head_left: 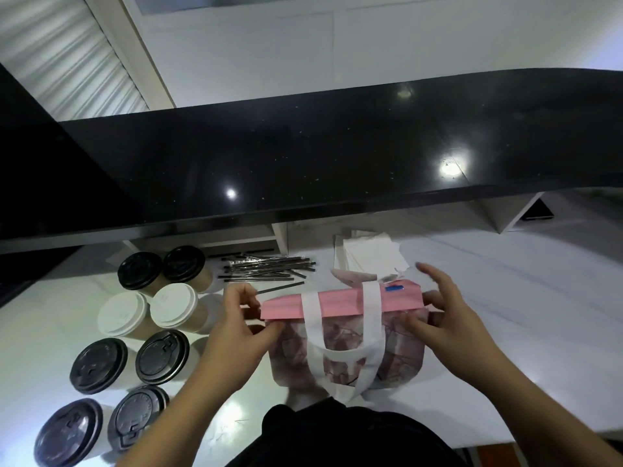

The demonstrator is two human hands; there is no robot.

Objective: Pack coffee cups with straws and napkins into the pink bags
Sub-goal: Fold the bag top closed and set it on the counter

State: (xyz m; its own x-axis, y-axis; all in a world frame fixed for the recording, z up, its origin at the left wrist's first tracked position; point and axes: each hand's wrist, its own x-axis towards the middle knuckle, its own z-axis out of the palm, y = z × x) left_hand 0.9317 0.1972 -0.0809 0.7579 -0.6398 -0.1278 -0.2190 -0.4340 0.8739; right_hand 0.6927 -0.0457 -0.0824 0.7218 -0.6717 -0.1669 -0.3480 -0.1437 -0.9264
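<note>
A pink bag [337,303] with white handles stands on the white counter [505,315] in front of me, its top folded over and a small blue tape piece near the right end. My left hand [241,325] pinches the left end of the fold. My right hand [441,318] grips the right end, thumb on the front and fingers spread behind. Several lidded coffee cups [141,328] stand to the left, some with black lids, two with white. Black wrapped straws [266,269] lie behind the bag. White napkins [371,254] are stacked at the back right.
A black glossy raised counter [337,156] overhangs the back of the work surface. Another pink patterned bag [350,276] lies flat behind the standing one. A dark tablet-like object [539,210] sits in a cubby at the far right.
</note>
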